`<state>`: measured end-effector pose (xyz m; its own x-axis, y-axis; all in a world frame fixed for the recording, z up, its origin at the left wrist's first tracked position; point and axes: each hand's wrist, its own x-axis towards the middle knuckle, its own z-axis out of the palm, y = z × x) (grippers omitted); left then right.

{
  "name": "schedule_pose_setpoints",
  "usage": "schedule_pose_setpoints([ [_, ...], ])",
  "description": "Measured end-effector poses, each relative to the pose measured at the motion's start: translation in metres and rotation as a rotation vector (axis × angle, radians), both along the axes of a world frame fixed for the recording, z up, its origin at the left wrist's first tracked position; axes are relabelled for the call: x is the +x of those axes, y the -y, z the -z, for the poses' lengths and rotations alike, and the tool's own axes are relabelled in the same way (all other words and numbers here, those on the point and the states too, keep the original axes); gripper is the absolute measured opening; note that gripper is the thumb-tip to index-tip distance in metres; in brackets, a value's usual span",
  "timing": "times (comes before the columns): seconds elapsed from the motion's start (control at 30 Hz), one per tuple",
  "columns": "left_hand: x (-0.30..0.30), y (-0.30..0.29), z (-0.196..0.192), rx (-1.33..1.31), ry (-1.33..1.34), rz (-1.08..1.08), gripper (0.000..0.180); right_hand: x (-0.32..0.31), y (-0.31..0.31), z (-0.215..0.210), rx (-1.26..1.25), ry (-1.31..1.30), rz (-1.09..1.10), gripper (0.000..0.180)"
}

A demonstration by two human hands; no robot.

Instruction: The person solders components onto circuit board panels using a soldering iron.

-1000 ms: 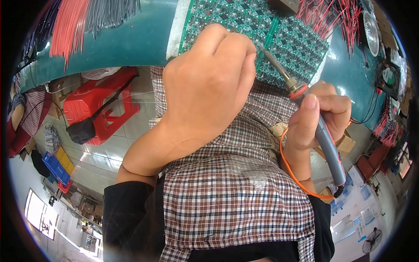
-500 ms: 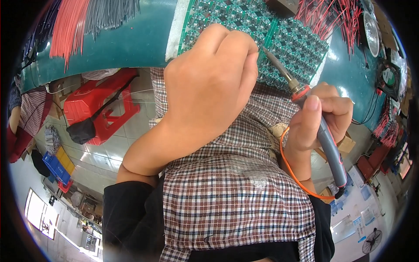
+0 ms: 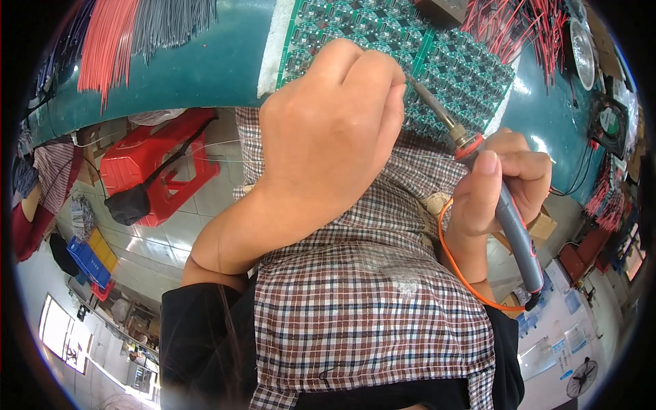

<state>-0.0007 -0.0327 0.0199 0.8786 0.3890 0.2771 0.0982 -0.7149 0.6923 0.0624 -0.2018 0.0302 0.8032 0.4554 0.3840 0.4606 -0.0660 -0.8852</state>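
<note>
My right hand (image 3: 502,181) is wrapped around a soldering iron (image 3: 514,222) with a grey handle, red collar and orange cord. Its metal tip slants up and left to the fingertips of my left hand (image 3: 331,126), over a panel of green circuit boards (image 3: 471,68). The left fingers are closed in a pinch, back of the hand uppermost, and what they hold is hidden. Whether the iron's tip touches a board cannot be made out. Part of the panel lies behind my left hand.
Bundles of red wires (image 3: 109,44) and grey wires (image 3: 174,27) hang on the green table (image 3: 236,68) at the left. More red wires (image 3: 547,34), a round metal dish (image 3: 581,55) and a small fan (image 3: 608,119) are at the right. A red stool (image 3: 140,154) stands below left.
The iron's tip and my left hand have shifted very slightly downward. My grip on the iron is the same.
</note>
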Motion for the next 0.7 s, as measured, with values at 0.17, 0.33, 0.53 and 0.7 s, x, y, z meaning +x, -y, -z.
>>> schedule_pose_setpoints([
  [0.17,-0.001,-0.004,-0.008,-0.053,0.074,0.006,0.010,-0.003,-0.009,-0.002,0.106,0.014,0.166,0.019],
  [0.33,0.005,-0.009,-0.002,0.011,0.075,-0.016,0.010,0.004,-0.012,-0.002,0.073,0.047,0.159,0.020],
  [0.53,0.009,-0.009,-0.002,0.018,0.062,-0.029,0.009,0.009,-0.005,-0.003,0.005,0.042,0.019,0.023],
  [0.7,0.011,-0.009,-0.002,0.025,0.049,-0.029,0.009,0.010,-0.006,-0.002,0.000,-0.010,0.014,0.024],
])
